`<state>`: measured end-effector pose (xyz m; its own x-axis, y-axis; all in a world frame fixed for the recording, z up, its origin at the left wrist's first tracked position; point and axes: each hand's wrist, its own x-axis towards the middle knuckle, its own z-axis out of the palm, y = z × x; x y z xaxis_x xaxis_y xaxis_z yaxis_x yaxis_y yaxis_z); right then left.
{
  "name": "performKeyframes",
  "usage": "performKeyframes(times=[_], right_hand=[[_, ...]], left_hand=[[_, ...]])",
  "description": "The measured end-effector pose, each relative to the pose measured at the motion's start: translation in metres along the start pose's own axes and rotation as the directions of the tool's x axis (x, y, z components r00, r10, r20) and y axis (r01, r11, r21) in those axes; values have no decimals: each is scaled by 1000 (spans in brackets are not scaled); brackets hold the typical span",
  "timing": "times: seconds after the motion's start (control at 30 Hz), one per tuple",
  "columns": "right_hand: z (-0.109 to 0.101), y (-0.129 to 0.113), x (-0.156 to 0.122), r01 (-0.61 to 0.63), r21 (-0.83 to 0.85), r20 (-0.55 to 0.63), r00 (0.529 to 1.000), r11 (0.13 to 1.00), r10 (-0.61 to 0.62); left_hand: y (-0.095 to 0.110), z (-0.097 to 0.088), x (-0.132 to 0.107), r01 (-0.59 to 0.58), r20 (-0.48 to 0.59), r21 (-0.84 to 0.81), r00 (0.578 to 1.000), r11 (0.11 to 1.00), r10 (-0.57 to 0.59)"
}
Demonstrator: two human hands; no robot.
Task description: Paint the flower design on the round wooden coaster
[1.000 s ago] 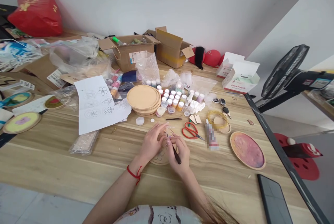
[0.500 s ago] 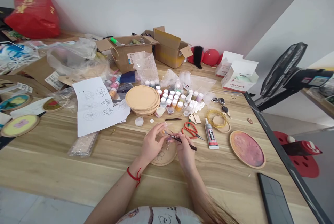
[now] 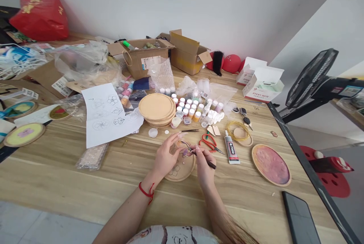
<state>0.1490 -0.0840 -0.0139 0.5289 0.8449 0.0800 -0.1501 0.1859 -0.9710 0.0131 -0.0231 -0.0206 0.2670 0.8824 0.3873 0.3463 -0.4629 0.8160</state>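
Note:
Over a round wooden plate [image 3: 184, 173] with pencilled flower outlines, my left hand [image 3: 165, 158] pinches a small purple flower-like piece [image 3: 185, 152] at its fingertips. Its fine shape is too small to make out. My right hand [image 3: 205, 162] is closed round a slim dark-handled paintbrush [image 3: 211, 164], whose thin end reaches the purple piece near my left fingers. Black tweezers [image 3: 190, 130] lie just beyond my hands. Red-handled pliers [image 3: 208, 142] rest to the right, beside a tube of glue [image 3: 231, 149].
Stacked round wooden plates [image 3: 156, 107] stand behind my hands, next to several small paint pots [image 3: 189, 107]. A sheet of flower drawings [image 3: 104, 122] lies left. On the right are a pink painted plate [image 3: 271, 164], a coil of gold wire [image 3: 237, 130] and a phone [image 3: 300, 217].
The view has shifted slightly, so everything sits a little further right. The brush's thin end has turned a little against the purple piece; both hands keep their hold.

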Motion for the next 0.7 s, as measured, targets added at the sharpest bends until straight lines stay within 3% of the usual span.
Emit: performKeyframes(times=[0.23, 0.57, 0.7], right_hand=[[1, -6, -3, 142, -157, 72, 989, 977, -133], [6, -9, -8, 415, -374, 168, 910, 829, -380], [9, -10, -12, 464, -394, 232, 885, 793, -403]], left_hand=[[-2, 0, 0, -33, -21, 31, 999, 999, 33], [-4, 1, 0, -47, 26, 14, 999, 999, 47], [-6, 0, -1, -53, 70, 44, 996, 998, 50]])
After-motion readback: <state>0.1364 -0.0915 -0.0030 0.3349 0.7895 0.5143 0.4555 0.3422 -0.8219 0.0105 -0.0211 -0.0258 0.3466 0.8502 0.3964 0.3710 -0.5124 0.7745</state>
